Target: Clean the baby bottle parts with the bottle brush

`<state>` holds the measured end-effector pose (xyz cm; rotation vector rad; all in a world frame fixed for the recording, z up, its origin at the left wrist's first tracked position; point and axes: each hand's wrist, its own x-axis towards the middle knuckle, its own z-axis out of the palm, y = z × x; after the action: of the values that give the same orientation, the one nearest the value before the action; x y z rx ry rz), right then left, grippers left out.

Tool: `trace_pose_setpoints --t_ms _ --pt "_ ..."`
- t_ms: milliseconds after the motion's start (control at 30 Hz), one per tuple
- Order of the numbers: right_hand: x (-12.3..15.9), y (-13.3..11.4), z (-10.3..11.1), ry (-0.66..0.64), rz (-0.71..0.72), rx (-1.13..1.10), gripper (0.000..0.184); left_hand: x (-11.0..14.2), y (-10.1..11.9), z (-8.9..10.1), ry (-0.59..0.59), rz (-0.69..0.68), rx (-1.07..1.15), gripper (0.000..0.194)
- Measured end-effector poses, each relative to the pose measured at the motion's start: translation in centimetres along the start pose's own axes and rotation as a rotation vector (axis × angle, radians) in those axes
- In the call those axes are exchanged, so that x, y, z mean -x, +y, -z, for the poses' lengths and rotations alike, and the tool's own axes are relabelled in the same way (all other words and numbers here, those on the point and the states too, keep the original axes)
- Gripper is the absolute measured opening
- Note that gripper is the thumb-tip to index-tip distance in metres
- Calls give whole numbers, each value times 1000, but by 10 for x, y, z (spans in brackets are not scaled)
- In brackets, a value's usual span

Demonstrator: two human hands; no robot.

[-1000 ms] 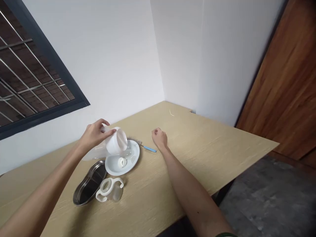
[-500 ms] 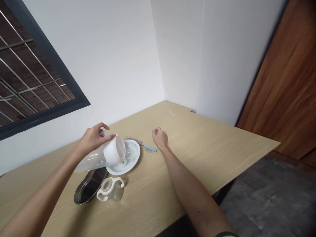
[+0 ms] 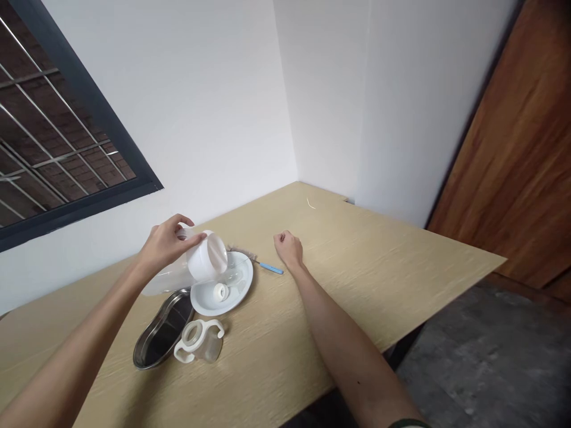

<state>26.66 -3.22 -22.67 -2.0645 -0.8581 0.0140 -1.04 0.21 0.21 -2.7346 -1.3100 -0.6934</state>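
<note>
Wood-grained table (image 3: pixel 379 279), smooth white walls (image 3: pixel 200 107), one tilted translucent bottle (image 3: pixel 196 266).
Left hand (image 3: pixel 161 245) grips it, fingers half-curled around the white-collared end, which overhangs the shallow, glossy plate (image 3: pixel 206 307) at four o'clock. Right hand (image 3: pixel 288 248) curls in a loose fist; I cannot tell whether it holds anything. Around the plate: curved shiny metal tray (image 3: pixel 163 333) at eight o'clock, two-handled cup (image 3: pixel 207 342) at seven, bristled brush (image 3: pixel 270 268) at two.

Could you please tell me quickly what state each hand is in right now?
Left hand: closed, holding a tilted jug.
Right hand: closed in a fist; whether anything is inside cannot be told.
</note>
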Motion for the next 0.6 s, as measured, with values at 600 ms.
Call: trace_pose_setpoints --t_ms 600 --pt "-3 5 0 49 -20 -23 49 23 -40 18 -2 171 39 56"
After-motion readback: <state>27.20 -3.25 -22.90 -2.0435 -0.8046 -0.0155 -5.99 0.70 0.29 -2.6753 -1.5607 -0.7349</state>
